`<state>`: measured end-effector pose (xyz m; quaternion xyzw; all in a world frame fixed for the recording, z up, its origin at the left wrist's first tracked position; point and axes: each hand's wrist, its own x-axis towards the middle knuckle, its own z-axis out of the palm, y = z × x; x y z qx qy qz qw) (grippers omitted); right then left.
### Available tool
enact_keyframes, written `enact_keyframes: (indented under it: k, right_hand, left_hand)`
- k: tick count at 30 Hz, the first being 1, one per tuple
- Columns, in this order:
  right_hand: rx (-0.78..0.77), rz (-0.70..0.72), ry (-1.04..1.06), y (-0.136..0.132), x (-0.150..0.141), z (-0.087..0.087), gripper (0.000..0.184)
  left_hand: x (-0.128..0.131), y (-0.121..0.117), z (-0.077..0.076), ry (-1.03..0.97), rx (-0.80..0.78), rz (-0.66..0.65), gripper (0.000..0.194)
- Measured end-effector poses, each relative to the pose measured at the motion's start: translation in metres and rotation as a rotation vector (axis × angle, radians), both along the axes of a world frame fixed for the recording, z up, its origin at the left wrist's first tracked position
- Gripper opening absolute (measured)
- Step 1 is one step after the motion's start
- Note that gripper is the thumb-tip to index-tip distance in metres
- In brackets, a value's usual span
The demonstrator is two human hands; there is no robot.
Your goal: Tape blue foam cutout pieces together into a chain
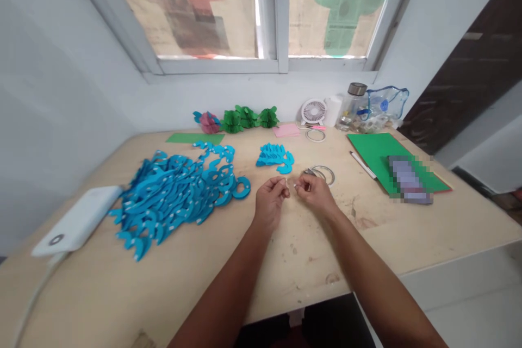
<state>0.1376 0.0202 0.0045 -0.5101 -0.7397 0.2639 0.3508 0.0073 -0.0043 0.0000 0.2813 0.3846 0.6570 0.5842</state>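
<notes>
My left hand [269, 204] and my right hand [314, 194] meet in front of me over the plywood table [310, 261]. Their fingertips pinch a tiny pale strand [291, 187] between them, too small to make out well. A coil of thin wire [322, 174] lies just beyond my right hand. A small stack of blue foam cut-outs [275, 158] sits beyond my fingertips, and a large heap of similar hook-shaped pieces [175, 196] spreads to the left of my left hand.
A white power bank [77, 220] with a cable lies at the left edge. Along the back stand green paper decorations [245, 117], a small fan [314, 111] and a glass jar [351, 107]. A green sheet [377, 157] with a pen [362, 165] lies right, under a pixelated object [410, 179].
</notes>
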Motion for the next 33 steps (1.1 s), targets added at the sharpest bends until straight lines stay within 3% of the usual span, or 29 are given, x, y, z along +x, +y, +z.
enact_keyframes:
  k: [11, 15, 22, 27, 33]
  right_hand:
    - [0.096, -0.164, 0.104, 0.000, 0.001, 0.003, 0.015]
    - [0.139, -0.258, 0.109, 0.000, 0.002, 0.005, 0.015]
    - [0.182, -0.309, 0.160, 0.000, 0.004, 0.005, 0.019]
    - [0.201, -0.348, 0.164, 0.002, 0.005, 0.002, 0.020]
    - [0.209, -0.346, 0.176, 0.002, 0.005, 0.001, 0.020]
  left_hand:
    - [-0.003, 0.000, 0.001, 0.506, 0.077, 0.187, 0.014]
    - [-0.012, 0.004, -0.002, 0.874, 0.126, 0.233, 0.012]
    - [-0.004, 0.031, -0.002, 1.617, 0.163, 0.039, 0.021]
    - [0.004, 0.053, -0.002, 1.848, 0.082, -0.028, 0.027]
    - [0.007, 0.063, -0.006, 1.983, 0.024, 0.008, 0.029]
